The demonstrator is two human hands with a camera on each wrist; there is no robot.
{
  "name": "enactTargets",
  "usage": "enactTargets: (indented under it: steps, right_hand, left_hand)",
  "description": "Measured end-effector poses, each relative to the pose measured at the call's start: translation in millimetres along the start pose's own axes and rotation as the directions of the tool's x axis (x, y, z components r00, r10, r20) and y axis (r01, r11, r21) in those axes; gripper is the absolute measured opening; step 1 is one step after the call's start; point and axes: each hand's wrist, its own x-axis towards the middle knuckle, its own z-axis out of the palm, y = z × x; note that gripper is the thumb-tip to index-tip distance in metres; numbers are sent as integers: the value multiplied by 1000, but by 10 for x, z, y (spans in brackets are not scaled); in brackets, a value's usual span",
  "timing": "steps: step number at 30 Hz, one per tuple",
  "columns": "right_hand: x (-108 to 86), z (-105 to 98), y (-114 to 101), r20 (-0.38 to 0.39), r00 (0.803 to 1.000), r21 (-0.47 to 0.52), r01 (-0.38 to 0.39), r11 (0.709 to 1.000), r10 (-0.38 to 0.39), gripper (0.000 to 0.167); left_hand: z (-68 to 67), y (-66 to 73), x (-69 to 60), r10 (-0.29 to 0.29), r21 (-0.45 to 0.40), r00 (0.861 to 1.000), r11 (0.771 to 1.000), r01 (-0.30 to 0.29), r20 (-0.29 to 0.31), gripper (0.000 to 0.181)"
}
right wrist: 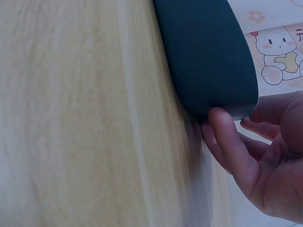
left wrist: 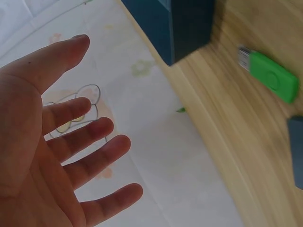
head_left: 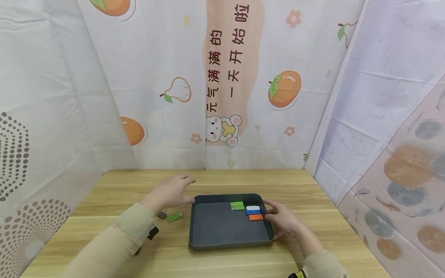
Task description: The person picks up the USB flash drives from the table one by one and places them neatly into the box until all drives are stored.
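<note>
A dark grey tray lies on the table. Inside, at its right part, are several USB sticks: green USB sticks, a white USB stick, a blue USB stick and an orange USB stick. My right hand grips the tray's right wall; in the right wrist view, fingers meet the outside of the wall. My left hand hovers by the tray's far left corner, its fingers spread and holding nothing.
Left of the tray, a green USB stick and a grey USB stick lie on the wooden table. A black object sits beside the left sleeve. Printed curtains hang behind and at both sides.
</note>
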Motion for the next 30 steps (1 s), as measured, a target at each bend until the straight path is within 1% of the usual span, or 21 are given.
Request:
enactTargets:
  steps: [5, 9, 12, 16, 18, 22, 25, 30]
  right_hand:
    - [-4, -1, 0, -2, 1000, -2, -1, 1000, 1, 60]
    - [-7, 1, -4, -6, 1000, -6, -2, 1000, 2, 60]
    - [-7, 1, -4, -8, 1000, -7, -4, 1000, 4, 60]
    - [2, -2, 0, -5, 1000, -8, 1, 1000, -1, 60]
    - [4, -4, 2, -2, 1000, -10, 4, 1000, -4, 60]
    - [4, -3, 4, -1, 1000, -9, 2, 1000, -2, 60]
    - [2, -1, 6, -2, 1000, -9, -1, 1000, 1, 60]
    - [7, 3, 4, -8, 1000, -9, -4, 1000, 4, 60]
  left_hand:
    - [42, -98, -77, -17, 20, 1000, 1000, 17, 6, 68]
    - [64, -149, -139, -41, 31, 999, 999, 40, 6, 68]
    - [81, -178, -183, -46, 49, 999, 998, 46, 8, 68]
    - [115, -212, -230, -56, 67, 998, 996, 54, 31, 69]
    - [138, -225, -250, -74, 66, 996, 995, 70, 53, 72]
    - [193, -253, -288, -90, 51, 992, 995, 86, 84, 77]
    - [236, -273, -317, -92, 30, 992, 996, 90, 90, 77]
    - [334, -315, -338, -94, 27, 991, 995, 92, 99, 73]
